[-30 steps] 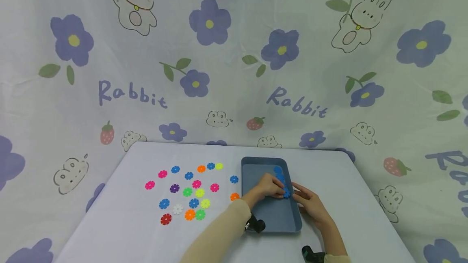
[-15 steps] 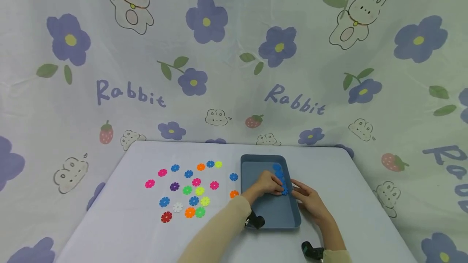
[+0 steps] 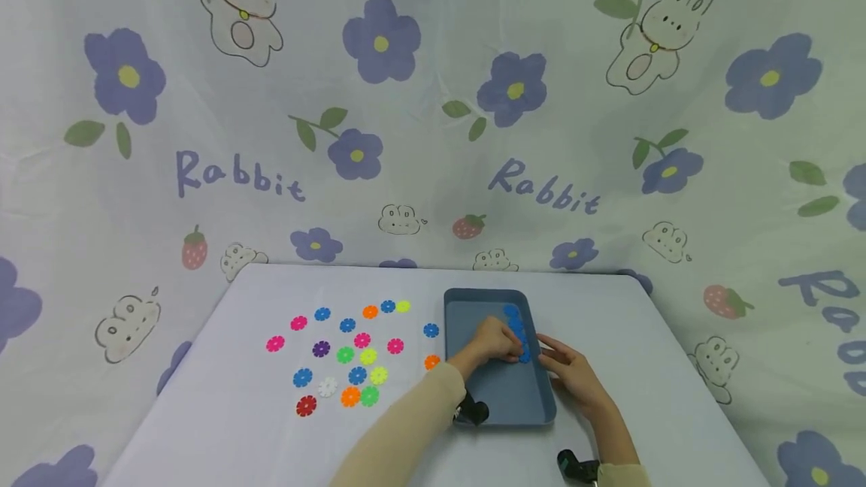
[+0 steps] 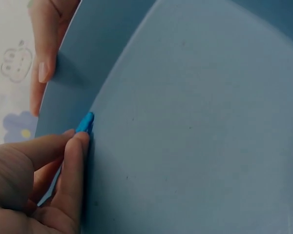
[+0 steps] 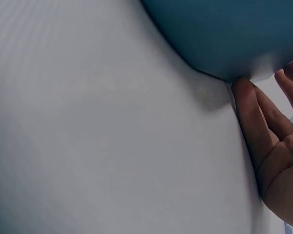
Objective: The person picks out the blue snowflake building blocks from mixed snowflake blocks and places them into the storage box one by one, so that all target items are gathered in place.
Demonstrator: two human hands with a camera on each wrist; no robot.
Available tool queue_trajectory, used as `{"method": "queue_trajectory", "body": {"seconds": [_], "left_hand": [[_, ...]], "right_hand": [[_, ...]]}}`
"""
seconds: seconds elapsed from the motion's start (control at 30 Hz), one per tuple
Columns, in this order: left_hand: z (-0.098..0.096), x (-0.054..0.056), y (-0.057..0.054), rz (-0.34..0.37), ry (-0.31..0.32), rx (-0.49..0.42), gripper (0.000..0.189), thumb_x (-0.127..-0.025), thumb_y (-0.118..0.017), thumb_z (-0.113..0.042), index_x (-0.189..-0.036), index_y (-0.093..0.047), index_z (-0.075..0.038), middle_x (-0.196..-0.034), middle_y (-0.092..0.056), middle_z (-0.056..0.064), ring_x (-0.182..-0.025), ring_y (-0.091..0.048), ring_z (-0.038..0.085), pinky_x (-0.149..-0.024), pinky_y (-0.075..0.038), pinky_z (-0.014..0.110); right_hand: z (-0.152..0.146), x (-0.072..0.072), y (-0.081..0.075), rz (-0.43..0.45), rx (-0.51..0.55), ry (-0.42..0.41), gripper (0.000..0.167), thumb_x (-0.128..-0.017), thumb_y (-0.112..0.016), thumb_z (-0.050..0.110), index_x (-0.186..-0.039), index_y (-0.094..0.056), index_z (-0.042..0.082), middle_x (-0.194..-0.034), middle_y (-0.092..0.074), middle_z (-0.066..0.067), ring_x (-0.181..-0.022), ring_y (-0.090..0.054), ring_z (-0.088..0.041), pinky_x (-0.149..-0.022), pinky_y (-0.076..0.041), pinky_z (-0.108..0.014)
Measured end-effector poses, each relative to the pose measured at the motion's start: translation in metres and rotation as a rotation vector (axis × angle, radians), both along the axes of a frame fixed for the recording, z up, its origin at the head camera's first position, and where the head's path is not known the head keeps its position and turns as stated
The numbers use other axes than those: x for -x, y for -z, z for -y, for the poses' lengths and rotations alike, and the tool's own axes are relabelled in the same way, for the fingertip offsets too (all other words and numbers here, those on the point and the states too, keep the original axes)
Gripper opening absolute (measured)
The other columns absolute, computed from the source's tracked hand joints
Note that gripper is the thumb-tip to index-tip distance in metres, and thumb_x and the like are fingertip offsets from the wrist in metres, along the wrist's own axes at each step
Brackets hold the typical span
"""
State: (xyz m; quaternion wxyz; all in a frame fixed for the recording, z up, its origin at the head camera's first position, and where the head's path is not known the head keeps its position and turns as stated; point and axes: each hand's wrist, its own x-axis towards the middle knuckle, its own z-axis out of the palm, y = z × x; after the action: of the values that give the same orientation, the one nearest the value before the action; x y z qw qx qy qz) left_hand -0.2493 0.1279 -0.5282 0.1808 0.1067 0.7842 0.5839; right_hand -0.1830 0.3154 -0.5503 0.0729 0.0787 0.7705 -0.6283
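Observation:
A blue-grey tray (image 3: 487, 397) lies on the table. Inside it, along the right wall, runs a row of blue snowflake discs (image 3: 516, 324). My left hand (image 3: 495, 340) is in the tray, and in the left wrist view its thumb and fingers pinch a blue snowflake disc (image 4: 88, 123), edge-on against the wall. My right hand (image 3: 575, 378) rests outside the tray, its extended fingers touching the right wall. In the right wrist view, one fingertip (image 5: 243, 87) meets the tray's lower outer edge. My left hand partly hides the row.
Several loose snowflake discs are spread left of the tray, among them a purple disc (image 3: 321, 349), a white disc (image 3: 328, 387) and a dark red disc (image 3: 307, 406). An orange disc (image 3: 431, 361) lies close to the tray's left wall. A patterned curtain (image 3: 433, 111) hangs behind the table.
Both hands stay nearly in place; my left fingers shift slightly at the blue disc by the right wall. The head view tilts a little. The loose discs have not moved.

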Motion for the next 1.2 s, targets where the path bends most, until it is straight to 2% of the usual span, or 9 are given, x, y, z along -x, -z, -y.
{"method": "queue_trajectory", "body": {"seconds": [0.2, 0.33, 0.5, 0.6, 0.73, 0.83, 1.0, 1.2], "left_hand": [[-0.006, 0.000, 0.003, -0.058, 0.009, 0.065, 0.005, -0.075, -0.076, 0.008, -0.074, -0.075, 0.004, -0.062, -0.067, 0.003, -0.056, -0.068, 0.021, -0.051, -0.057, 0.028], [-0.003, 0.004, 0.004, -0.093, 0.003, 0.106, 0.006, -0.075, -0.078, 0.005, -0.072, -0.076, 0.000, -0.058, -0.065, 0.000, -0.051, -0.067, 0.017, -0.048, -0.055, 0.026], [0.001, 0.008, 0.006, -0.073, -0.017, 0.091, 0.006, -0.075, -0.078, 0.006, -0.074, -0.076, 0.001, -0.058, -0.065, 0.002, -0.048, -0.065, 0.016, -0.047, -0.055, 0.026], [0.002, 0.009, 0.007, -0.048, 0.000, 0.085, 0.006, -0.074, -0.079, 0.006, -0.074, -0.076, 0.000, -0.056, -0.065, 0.003, -0.048, -0.065, 0.016, -0.046, -0.055, 0.026], [0.003, 0.009, 0.007, 0.027, 0.033, 0.063, 0.008, -0.074, -0.079, 0.007, -0.075, -0.076, 0.000, -0.055, -0.065, 0.005, -0.048, -0.065, 0.017, -0.048, -0.056, 0.028], [0.003, 0.010, 0.005, 0.064, 0.031, 0.056, 0.008, -0.074, -0.079, 0.008, -0.078, -0.076, 0.001, -0.057, -0.065, 0.007, -0.049, -0.066, 0.019, -0.048, -0.056, 0.029], [0.004, 0.011, 0.005, 0.078, 0.027, 0.062, 0.010, -0.073, -0.080, 0.007, -0.080, -0.077, 0.001, -0.058, -0.066, 0.009, -0.051, -0.067, 0.020, -0.047, -0.056, 0.029], [0.001, 0.013, 0.012, 0.071, 0.021, 0.083, 0.010, -0.072, -0.082, 0.005, -0.075, -0.077, -0.003, -0.054, -0.065, 0.007, -0.046, -0.064, 0.017, -0.043, -0.054, 0.028]], "right_hand": [[-0.003, 0.000, -0.001, 0.000, -0.004, -0.015, 0.054, -0.093, -0.068, 0.025, -0.143, -0.050, 0.013, -0.137, -0.052, -0.021, -0.121, -0.053, -0.034, -0.086, -0.052, -0.046], [-0.001, 0.004, -0.002, -0.010, -0.010, -0.015, 0.053, -0.092, -0.068, 0.023, -0.141, -0.051, 0.012, -0.135, -0.053, -0.021, -0.121, -0.053, -0.035, -0.084, -0.053, -0.046], [0.002, 0.007, -0.002, -0.010, -0.007, -0.039, 0.054, -0.092, -0.068, 0.023, -0.142, -0.050, 0.012, -0.135, -0.053, -0.022, -0.120, -0.054, -0.034, -0.084, -0.053, -0.044], [0.002, 0.006, 0.000, -0.005, -0.001, -0.031, 0.054, -0.093, -0.068, 0.022, -0.142, -0.050, 0.012, -0.135, -0.053, -0.022, -0.119, -0.054, -0.034, -0.085, -0.053, -0.044], [-0.002, 0.003, 0.000, 0.013, -0.002, -0.011, 0.052, -0.094, -0.066, 0.021, -0.143, -0.049, 0.013, -0.135, -0.053, -0.021, -0.119, -0.055, -0.033, -0.087, -0.052, -0.045], [-0.003, 0.002, 0.000, 0.010, -0.005, -0.022, 0.053, -0.094, -0.065, 0.022, -0.143, -0.048, 0.013, -0.135, -0.053, -0.020, -0.119, -0.055, -0.033, -0.088, -0.051, -0.046], [-0.003, 0.002, -0.002, -0.010, -0.011, -0.042, 0.055, -0.095, -0.065, 0.024, -0.145, -0.046, 0.011, -0.137, -0.051, -0.023, -0.119, -0.054, -0.034, -0.087, -0.052, -0.046], [-0.001, 0.001, -0.002, 0.011, -0.012, -0.016, 0.052, -0.094, -0.066, 0.021, -0.143, -0.049, 0.013, -0.135, -0.053, -0.021, -0.117, -0.056, -0.033, -0.086, -0.052, -0.046]]}}
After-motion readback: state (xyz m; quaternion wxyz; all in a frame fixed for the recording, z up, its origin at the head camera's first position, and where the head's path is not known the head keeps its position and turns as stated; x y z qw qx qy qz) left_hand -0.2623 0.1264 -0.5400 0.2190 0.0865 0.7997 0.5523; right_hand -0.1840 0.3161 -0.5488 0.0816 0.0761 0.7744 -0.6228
